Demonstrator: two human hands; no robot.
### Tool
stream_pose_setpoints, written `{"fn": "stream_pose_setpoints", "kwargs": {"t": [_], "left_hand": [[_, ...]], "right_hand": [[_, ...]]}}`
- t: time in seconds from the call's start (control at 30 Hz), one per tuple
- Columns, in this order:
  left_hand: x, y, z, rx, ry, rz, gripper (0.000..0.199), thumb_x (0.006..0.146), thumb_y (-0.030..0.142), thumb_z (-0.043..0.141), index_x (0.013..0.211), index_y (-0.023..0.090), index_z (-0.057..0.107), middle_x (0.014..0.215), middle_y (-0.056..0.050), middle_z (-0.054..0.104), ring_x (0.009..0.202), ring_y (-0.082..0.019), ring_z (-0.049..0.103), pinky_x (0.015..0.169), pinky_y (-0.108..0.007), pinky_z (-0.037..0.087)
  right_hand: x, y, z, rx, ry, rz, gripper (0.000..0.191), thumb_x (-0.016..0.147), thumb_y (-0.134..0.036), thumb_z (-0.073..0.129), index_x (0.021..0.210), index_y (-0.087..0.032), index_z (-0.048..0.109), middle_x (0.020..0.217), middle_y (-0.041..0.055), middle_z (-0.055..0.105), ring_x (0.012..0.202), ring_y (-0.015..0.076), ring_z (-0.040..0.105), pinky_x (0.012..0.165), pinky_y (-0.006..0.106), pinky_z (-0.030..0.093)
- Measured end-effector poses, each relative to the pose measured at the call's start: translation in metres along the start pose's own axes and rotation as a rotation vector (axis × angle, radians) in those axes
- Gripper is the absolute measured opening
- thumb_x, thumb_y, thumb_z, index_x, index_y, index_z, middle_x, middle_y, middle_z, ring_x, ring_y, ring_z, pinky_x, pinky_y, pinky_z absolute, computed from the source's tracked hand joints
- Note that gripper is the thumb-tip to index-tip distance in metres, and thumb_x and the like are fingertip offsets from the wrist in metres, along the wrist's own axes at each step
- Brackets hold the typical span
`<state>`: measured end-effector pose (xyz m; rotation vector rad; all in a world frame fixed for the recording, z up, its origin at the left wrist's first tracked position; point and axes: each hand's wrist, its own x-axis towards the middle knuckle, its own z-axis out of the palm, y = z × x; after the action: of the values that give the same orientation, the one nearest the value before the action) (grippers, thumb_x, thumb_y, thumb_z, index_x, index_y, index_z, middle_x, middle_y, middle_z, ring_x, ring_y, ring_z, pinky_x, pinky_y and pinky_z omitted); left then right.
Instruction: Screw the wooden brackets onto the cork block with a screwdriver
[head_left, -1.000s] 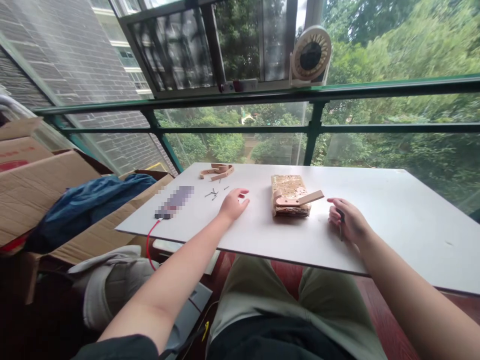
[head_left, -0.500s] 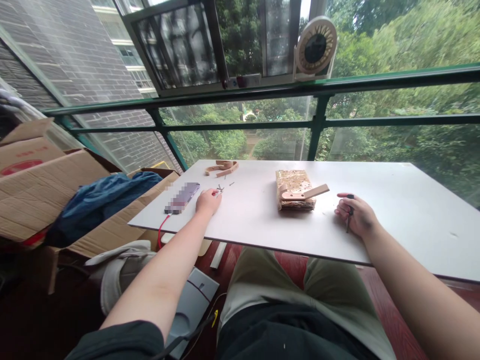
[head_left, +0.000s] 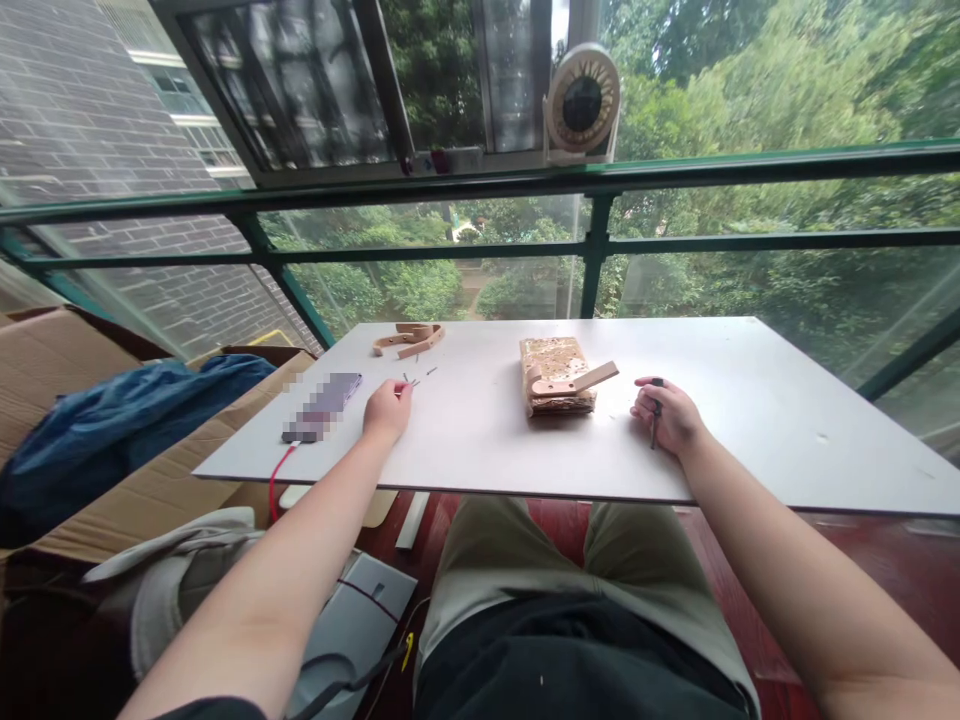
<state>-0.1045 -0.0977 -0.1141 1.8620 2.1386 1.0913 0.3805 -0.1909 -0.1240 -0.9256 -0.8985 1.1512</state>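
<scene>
On the white table [head_left: 480, 450], my left hand [head_left: 387, 408] has its fingers drawn together beside a few small screws [head_left: 430, 371]; whatever is between the fingertips is too small to make out. My right hand [head_left: 667, 412] is closed around a dark, thin screwdriver-like tool [head_left: 655, 410] that points downward. Between my hands sits a brown block [head_left: 553, 362] wrapped in clear film. A light wooden piece with holes [head_left: 555, 387] lies on the block, and a flat wooden strip [head_left: 596, 375] sticks out from it to the right.
Curved wooden pieces [head_left: 420, 340] lie at the table's back left. A phone [head_left: 330, 400] with a red cable [head_left: 277, 475] is left of my left hand. Cardboard boxes [head_left: 150, 440] with blue cloth stand at the left. A round fan [head_left: 583, 100] is by the window.
The view has turned to the right, so everything appears shifted left. My left fingers have drawn back slightly from the screws. My right hand still holds the tool.
</scene>
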Motion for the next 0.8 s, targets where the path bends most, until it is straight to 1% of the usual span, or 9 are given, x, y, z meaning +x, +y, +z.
{"fn": "stream_pose_setpoints", "kwargs": {"t": [0.1, 0.27, 0.3, 0.37, 0.47, 0.53, 0.6, 0.7, 0.8], "left_hand": [[-0.011, 0.039, 0.005, -0.118, -0.066, 0.097, 0.023, 0.089, 0.031, 0.05, 0.1, 0.017, 0.064, 0.099, -0.008, 0.074, 0.093, -0.022, 0.068, 0.089, -0.034, 0.052], [-0.033, 0.133, 0.012, -0.281, -0.193, 0.352, 0.029, 0.09, 0.043, 0.055, 0.103, 0.02, 0.067, 0.101, -0.005, 0.075, 0.092, -0.018, 0.068, 0.082, -0.028, 0.053], [-0.038, 0.153, 0.012, -0.315, -0.226, 0.416, 0.029, 0.089, 0.044, 0.056, 0.103, 0.021, 0.068, 0.101, -0.004, 0.075, 0.092, -0.018, 0.068, 0.08, -0.027, 0.054], [-0.044, 0.189, 0.012, -0.404, -0.312, 0.614, 0.029, 0.09, 0.041, 0.055, 0.103, 0.019, 0.069, 0.098, -0.005, 0.075, 0.088, -0.018, 0.068, 0.078, -0.028, 0.054], [-0.045, 0.229, 0.018, -0.317, -0.388, 0.808, 0.024, 0.089, 0.036, 0.056, 0.096, 0.019, 0.072, 0.095, -0.004, 0.074, 0.085, -0.018, 0.067, 0.079, -0.029, 0.053], [-0.041, 0.244, 0.027, -0.171, -0.465, 0.888, 0.022, 0.087, 0.033, 0.058, 0.094, 0.02, 0.074, 0.092, -0.004, 0.074, 0.085, -0.019, 0.067, 0.08, -0.03, 0.052], [-0.036, 0.252, 0.039, -0.132, -0.494, 0.909, 0.017, 0.083, 0.03, 0.062, 0.086, 0.022, 0.076, 0.088, -0.004, 0.075, 0.085, -0.021, 0.067, 0.081, -0.03, 0.052], [-0.031, 0.255, 0.052, -0.117, -0.514, 0.901, 0.014, 0.078, 0.027, 0.064, 0.081, 0.024, 0.078, 0.085, -0.003, 0.076, 0.082, -0.021, 0.068, 0.08, -0.029, 0.052], [-0.032, 0.252, 0.057, -0.125, -0.506, 0.859, 0.018, 0.08, 0.029, 0.062, 0.086, 0.024, 0.078, 0.088, -0.002, 0.077, 0.082, -0.02, 0.069, 0.078, -0.029, 0.053]], "right_hand": [[0.001, 0.0, -0.001, 0.001, -0.002, -0.003, 0.023, 0.075, -0.029, 0.071, 0.093, -0.022, 0.058, 0.053, -0.01, 0.039, 0.044, 0.0077, 0.036, 0.059, 0.031, 0.048], [0.001, 0.003, -0.004, 0.012, -0.009, -0.02, 0.019, 0.08, -0.028, 0.068, 0.095, -0.021, 0.059, 0.053, -0.0106, 0.039, 0.044, 0.0074, 0.037, 0.06, 0.03, 0.048], [0.001, 0.003, -0.005, 0.011, -0.01, -0.023, 0.018, 0.082, -0.028, 0.067, 0.096, -0.021, 0.059, 0.053, -0.0107, 0.04, 0.044, 0.0072, 0.037, 0.06, 0.029, 0.048], [0.002, 0.004, -0.007, 0.006, -0.012, -0.026, 0.016, 0.087, -0.029, 0.065, 0.097, -0.018, 0.059, 0.056, -0.0105, 0.041, 0.045, 0.0068, 0.039, 0.058, 0.027, 0.048], [0.003, 0.006, -0.009, -0.004, -0.017, -0.029, 0.019, 0.094, -0.033, 0.06, 0.099, -0.015, 0.06, 0.064, -0.0076, 0.05, 0.049, 0.0063, 0.045, 0.056, 0.025, 0.049], [0.004, 0.007, -0.011, -0.011, -0.023, -0.029, 0.021, 0.095, -0.035, 0.059, 0.101, -0.014, 0.061, 0.073, -0.0044, 0.056, 0.055, 0.007, 0.051, 0.057, 0.024, 0.05], [0.005, 0.009, -0.013, -0.018, -0.029, -0.029, 0.023, 0.095, -0.035, 0.059, 0.105, -0.014, 0.061, 0.081, -0.0015, 0.061, 0.061, 0.0083, 0.056, 0.06, 0.025, 0.052], [0.007, 0.012, -0.016, -0.023, -0.04, -0.027, 0.025, 0.095, -0.035, 0.059, 0.109, -0.014, 0.061, 0.089, 0.0011, 0.063, 0.068, 0.0101, 0.06, 0.062, 0.027, 0.054], [0.009, 0.014, -0.018, -0.025, -0.049, -0.022, 0.026, 0.095, -0.034, 0.059, 0.111, -0.014, 0.061, 0.094, 0.0024, 0.064, 0.072, 0.0111, 0.061, 0.064, 0.028, 0.054]]}}
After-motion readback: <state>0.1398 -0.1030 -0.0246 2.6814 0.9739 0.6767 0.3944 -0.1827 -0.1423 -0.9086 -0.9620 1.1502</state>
